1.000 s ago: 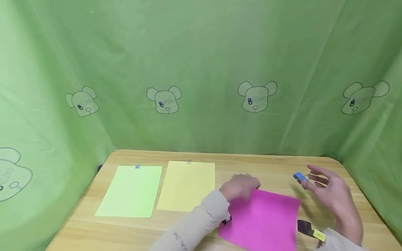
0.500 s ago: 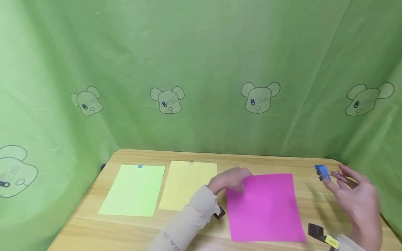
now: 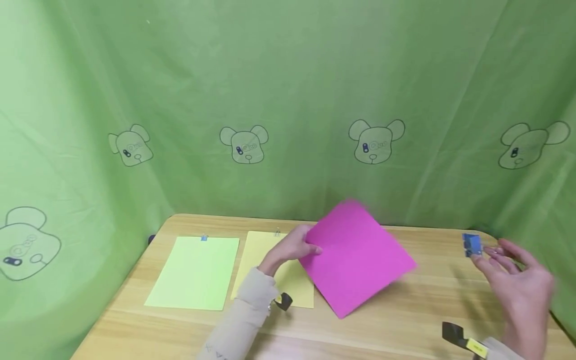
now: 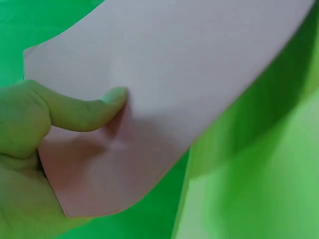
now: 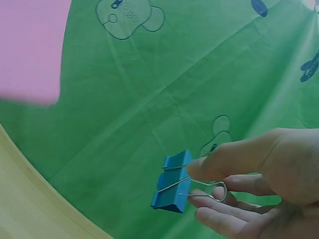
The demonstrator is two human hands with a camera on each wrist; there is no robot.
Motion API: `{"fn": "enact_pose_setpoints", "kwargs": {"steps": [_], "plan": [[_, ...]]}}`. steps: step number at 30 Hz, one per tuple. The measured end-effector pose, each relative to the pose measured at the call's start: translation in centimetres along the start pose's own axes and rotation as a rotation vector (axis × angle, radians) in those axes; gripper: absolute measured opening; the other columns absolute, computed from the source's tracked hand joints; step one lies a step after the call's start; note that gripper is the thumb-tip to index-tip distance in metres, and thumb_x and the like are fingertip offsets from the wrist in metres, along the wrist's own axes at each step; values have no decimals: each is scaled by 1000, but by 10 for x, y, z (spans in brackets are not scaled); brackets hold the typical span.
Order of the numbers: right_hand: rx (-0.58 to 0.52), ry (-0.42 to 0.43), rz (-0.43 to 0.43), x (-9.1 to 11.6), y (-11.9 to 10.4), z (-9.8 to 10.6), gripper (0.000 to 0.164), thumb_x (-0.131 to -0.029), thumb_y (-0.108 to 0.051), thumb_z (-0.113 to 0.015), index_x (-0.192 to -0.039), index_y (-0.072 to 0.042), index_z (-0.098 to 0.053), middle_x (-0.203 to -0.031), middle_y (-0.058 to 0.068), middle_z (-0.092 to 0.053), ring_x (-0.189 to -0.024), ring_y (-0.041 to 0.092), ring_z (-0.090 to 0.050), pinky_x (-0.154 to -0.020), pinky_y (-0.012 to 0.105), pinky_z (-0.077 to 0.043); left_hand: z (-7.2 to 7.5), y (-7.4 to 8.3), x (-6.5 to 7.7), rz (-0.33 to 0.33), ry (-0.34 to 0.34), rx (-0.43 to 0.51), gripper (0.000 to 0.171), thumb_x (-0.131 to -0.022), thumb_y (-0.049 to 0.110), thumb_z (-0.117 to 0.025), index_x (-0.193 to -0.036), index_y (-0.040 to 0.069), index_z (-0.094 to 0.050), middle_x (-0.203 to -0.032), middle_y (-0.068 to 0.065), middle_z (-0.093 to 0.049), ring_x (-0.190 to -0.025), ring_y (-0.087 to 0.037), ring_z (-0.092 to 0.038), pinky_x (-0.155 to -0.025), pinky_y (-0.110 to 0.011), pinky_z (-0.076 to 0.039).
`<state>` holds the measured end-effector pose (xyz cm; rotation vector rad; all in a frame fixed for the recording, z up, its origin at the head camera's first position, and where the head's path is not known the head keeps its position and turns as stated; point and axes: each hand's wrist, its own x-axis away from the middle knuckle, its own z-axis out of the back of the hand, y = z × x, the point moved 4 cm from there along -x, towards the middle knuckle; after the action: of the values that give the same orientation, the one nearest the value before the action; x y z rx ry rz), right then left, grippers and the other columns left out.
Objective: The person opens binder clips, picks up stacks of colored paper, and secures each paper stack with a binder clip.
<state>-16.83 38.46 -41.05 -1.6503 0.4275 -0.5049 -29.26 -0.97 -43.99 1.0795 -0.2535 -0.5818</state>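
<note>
A magenta sheet of paper (image 3: pixel 357 260) is held up off the table, tilted cornerwise, in my left hand (image 3: pixel 294 244). The left wrist view shows the thumb (image 4: pixel 89 113) pressing on the near face of the paper (image 4: pixel 164 64); the other fingers are hidden behind it. Over at the right, my right hand (image 3: pixel 519 282) pinches a blue binder clip (image 3: pixel 472 245) above the table. In the right wrist view, thumb and fingers hold the binder clip (image 5: pixel 173 183) by its wire handles.
A light green sheet (image 3: pixel 193 274) with a blue clip (image 3: pixel 204 238) at its top edge lies on the wooden table (image 3: pixel 148 330). Beside it is a yellow sheet (image 3: pixel 256 255) with a clip (image 3: pixel 277 232), partly behind my left arm. A green curtain (image 3: pixel 288 75) surrounds the table.
My left hand has lifted the magenta paper off the table and moved left, turning the sheet cornerwise. My right hand, still holding the binder clip, has moved right.
</note>
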Motion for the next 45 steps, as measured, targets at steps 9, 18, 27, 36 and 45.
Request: {"fn": "enact_pose_setpoints", "kwargs": {"steps": [9,18,27,36,45], "plan": [[191,-172,-11,-10,13,-13,51,-77,-10,-92,-113,-29,-62,-86,-24,-72,-76,-10,-68,-63,6,-50,32,-40,30,100,197,326,31,-94,-4,-64,-125,-7,-61,-103,-17,-70,-89,-28,-72,-84,-41,-61],[481,-260,145,-11,15,-24,45,-84,-19,-88,-117,-31,-59,-92,-36,-62,-80,-17,-62,-67,8,-53,58,-59,52,135,395,425,34,-94,1,-68,-126,-3,-60,-108,-17,-72,-94,-27,-73,-88,-41,-60],[636,-279,231,-13,18,-38,64,-87,-24,-85,-136,0,-53,-94,-35,-58,-81,-21,-57,-66,11,-54,69,-74,64,182,468,336,26,-89,7,-75,-112,2,-64,-94,-7,-68,-84,-20,-64,-83,-35,-54],[716,-276,263,-14,19,-41,75,-88,-25,-83,-144,9,-46,-105,-18,-63,-80,-23,-54,-65,11,-54,75,-85,69,141,426,344,27,-87,-2,-70,-113,1,-64,-102,-9,-69,-95,-23,-65,-95,-43,-52],[729,-299,263,-12,19,-42,77,-88,-29,-84,-144,9,-46,-107,-19,-63,-82,-23,-54,-66,9,-52,72,-94,68,139,418,331,22,-90,1,-70,-111,2,-64,-98,-8,-69,-92,-22,-64,-91,-38,-52]]}}
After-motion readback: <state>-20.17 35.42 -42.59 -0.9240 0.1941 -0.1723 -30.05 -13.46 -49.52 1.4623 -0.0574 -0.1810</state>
